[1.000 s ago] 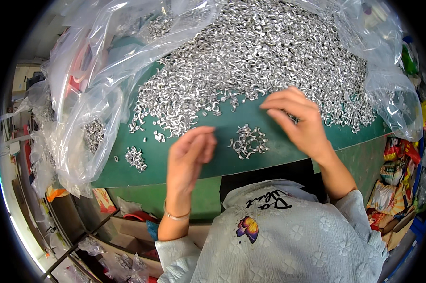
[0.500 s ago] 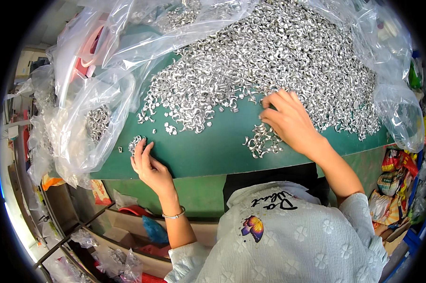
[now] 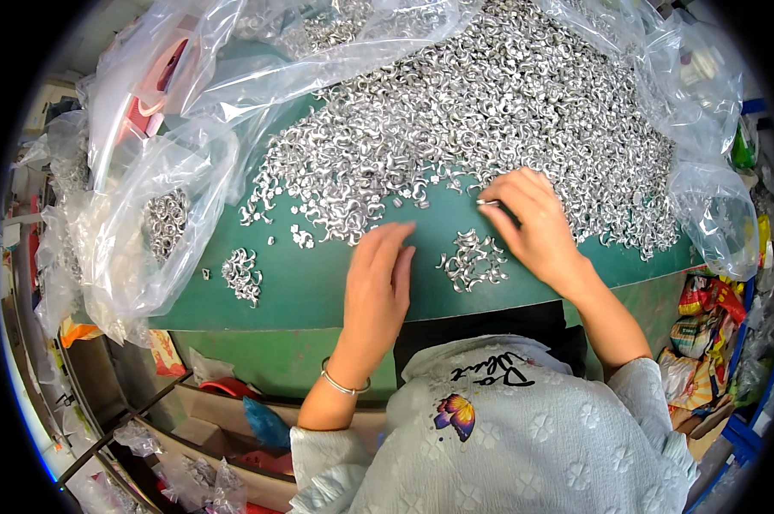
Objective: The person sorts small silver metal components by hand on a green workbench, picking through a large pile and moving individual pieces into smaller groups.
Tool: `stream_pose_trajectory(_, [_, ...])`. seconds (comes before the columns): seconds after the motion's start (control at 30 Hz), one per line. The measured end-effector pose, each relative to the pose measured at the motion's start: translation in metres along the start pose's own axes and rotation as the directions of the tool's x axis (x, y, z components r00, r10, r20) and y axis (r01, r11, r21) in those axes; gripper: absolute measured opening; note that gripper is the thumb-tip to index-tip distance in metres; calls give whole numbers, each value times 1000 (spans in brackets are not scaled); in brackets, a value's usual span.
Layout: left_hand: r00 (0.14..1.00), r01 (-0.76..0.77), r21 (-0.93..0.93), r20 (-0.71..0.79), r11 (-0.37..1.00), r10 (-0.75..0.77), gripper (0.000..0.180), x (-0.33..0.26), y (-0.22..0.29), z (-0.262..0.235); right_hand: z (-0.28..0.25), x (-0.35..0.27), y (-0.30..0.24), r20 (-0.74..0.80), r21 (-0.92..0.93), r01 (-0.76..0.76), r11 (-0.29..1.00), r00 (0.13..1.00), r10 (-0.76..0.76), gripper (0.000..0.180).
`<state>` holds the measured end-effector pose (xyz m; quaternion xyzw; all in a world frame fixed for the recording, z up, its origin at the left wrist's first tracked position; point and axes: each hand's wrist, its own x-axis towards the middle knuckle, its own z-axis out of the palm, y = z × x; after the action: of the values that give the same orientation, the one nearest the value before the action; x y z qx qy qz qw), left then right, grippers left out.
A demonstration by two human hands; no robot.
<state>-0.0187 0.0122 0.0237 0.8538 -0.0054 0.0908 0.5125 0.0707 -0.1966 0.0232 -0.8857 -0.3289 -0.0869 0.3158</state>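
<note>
A large heap of small silvery curved metal pieces [image 3: 490, 103] spreads over the green tabletop [image 3: 318, 291]. My right hand [image 3: 533, 224] is at the heap's near edge, thumb and forefinger pinching one small metal piece [image 3: 488, 202]. Just below it lies a small loose pile of curved pieces [image 3: 474, 261]. Left of that, my left hand [image 3: 377, 278] hovers over the table with fingers stretched out, their tips smeared by motion; nothing shows in it. Another small pile of pieces [image 3: 242, 276] rests at the left near the table edge.
Clear plastic bags [image 3: 138, 231] lie along the table's left side, one with metal pieces inside. More clear plastic sheeting [image 3: 704, 197] borders the heap on the right. A pink-red plastic item [image 3: 143, 111] stands at the far left. Coloured packages [image 3: 700, 334] are stacked beyond the right side.
My left hand has left the small left pile and moved right, toward my right hand. My right hand has shifted slightly, and a metal piece now shows between its fingertips.
</note>
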Motion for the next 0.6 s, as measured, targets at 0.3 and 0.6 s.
stream_pose_trajectory(0.3, [988,154,-103,41,983,-150,16,10,-11,-2,2,20,-5,16,-87,76,993,997,-75,14])
stream_pose_trajectory(0.6, [998,-59,262,-5,963,63,27,-3,-10,-2,38,22,-39,205,-53,146,988,970,-132,13])
